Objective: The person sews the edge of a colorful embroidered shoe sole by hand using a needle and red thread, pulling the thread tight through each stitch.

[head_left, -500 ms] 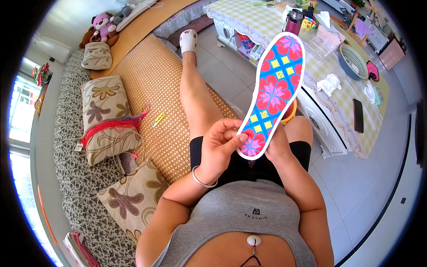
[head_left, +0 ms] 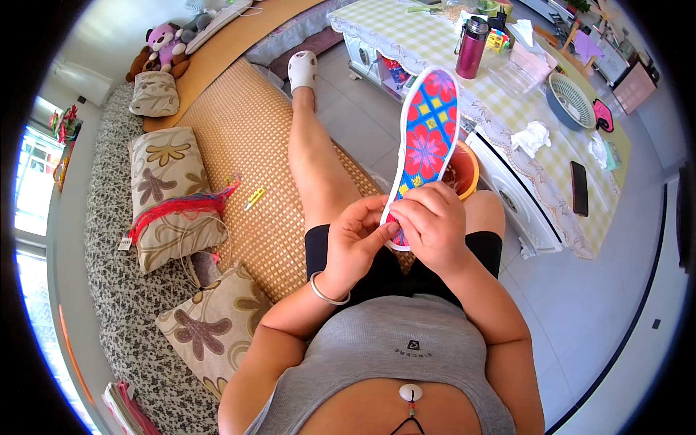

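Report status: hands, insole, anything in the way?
Left hand pinching white-edged, red-blue flowered cloth insole near lower end. Right hand over its face. Round yellow-rimmed container beyond, partly hidden.

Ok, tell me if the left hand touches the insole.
Touching: the head view shows the left hand gripping the insole, thumb lying over its lower left edge.

Insole (red flowers on blue), wide end up.

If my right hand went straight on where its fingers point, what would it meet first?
Most likely the patterned insole; your right hand points leftward across its face and seems to touch it. Your left hand lies beyond, though depth is unclear.
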The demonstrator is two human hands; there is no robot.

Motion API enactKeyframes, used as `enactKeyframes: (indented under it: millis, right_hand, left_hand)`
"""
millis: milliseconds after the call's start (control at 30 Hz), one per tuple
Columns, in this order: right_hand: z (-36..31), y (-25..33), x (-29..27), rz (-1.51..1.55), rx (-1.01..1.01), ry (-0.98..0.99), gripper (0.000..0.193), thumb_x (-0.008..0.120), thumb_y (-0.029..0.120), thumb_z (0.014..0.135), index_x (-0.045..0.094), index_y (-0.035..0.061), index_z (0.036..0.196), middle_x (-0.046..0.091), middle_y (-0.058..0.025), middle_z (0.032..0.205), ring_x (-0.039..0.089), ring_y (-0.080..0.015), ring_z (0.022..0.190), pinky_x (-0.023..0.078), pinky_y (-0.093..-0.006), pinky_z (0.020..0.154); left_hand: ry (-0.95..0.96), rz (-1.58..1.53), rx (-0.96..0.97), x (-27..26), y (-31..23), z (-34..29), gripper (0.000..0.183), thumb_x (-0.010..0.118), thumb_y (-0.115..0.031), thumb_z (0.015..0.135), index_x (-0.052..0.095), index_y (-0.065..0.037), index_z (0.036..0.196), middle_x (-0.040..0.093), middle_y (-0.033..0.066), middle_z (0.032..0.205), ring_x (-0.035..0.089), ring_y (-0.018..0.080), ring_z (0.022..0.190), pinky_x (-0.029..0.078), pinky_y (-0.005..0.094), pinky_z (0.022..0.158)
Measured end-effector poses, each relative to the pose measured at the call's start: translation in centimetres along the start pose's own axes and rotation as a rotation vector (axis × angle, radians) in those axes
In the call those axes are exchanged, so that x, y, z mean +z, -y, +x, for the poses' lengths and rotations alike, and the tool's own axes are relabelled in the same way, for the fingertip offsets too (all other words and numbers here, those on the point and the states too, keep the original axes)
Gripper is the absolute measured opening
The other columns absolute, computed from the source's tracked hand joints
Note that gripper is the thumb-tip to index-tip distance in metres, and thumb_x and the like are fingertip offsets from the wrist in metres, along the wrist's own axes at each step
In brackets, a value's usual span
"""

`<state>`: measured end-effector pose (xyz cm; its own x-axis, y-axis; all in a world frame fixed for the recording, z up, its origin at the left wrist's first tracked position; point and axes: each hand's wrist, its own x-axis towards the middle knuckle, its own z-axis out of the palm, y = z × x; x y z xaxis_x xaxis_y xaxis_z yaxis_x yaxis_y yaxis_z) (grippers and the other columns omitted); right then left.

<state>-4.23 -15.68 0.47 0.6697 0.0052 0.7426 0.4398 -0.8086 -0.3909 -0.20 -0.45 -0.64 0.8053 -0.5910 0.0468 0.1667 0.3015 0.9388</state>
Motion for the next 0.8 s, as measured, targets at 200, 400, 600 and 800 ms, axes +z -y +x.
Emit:
enactKeyframes:
  millis: [200,400,600,800]
  right_hand:
    - [-0.4,2.7,-0.1,0.026,-0.378,-0.009,0.023,0.063,0.010,0.070,0.061,0.0007,0.092,0.057,-0.0077,0.090,0.059,-0.0218,0.078,0.049,-0.0320,0.064]
    - [0.2,2.8,-2.7,1.206,0.584,-0.156,0.011,0.046,0.011,0.096,0.048,0.0002,0.100,0.061,-0.0124,0.083,0.061,-0.0170,0.072,0.054,-0.0303,0.068]
    - [0.0,-1.6,-12.8,0.923,0.335,-0.884,0.009,0.048,0.006,0.093,0.051,0.0000,0.098,0.046,-0.0043,0.077,0.039,-0.0113,0.066,0.038,-0.0259,0.057]
    - [-0.7,-0.8,-8.0,0.444,0.531,-0.638,0.012,0.056,0.002,0.088,0.061,0.0000,0.099,0.058,-0.0050,0.076,0.049,-0.0086,0.061,0.040,-0.0222,0.057]
  left_hand:
    - [0.029,-0.196,-0.210,-1.3,1.3,1.3,0.019,0.053,0.007,0.087,0.055,0.005,0.106,0.065,0.0102,0.091,0.063,0.0118,0.079,0.051,0.0221,0.069]
    - [-0.146,0.043,-0.074,-2.4,1.3,2.1,0.020,0.058,0.003,0.085,0.058,0.005,0.105,0.066,0.0056,0.083,0.059,0.0066,0.065,0.043,0.0168,0.054]
    - [-0.424,0.300,0.115,-7.0,0.7,3.2,0.019,0.061,0.004,0.082,0.060,0.005,0.101,0.066,0.0044,0.078,0.057,0.0058,0.062,0.042,0.0179,0.053]
    - [-0.236,0.193,0.057,-3.2,0.5,2.0,0.019,0.059,0.003,0.086,0.056,0.007,0.104,0.067,0.0082,0.085,0.061,0.0075,0.071,0.046,0.0171,0.057]
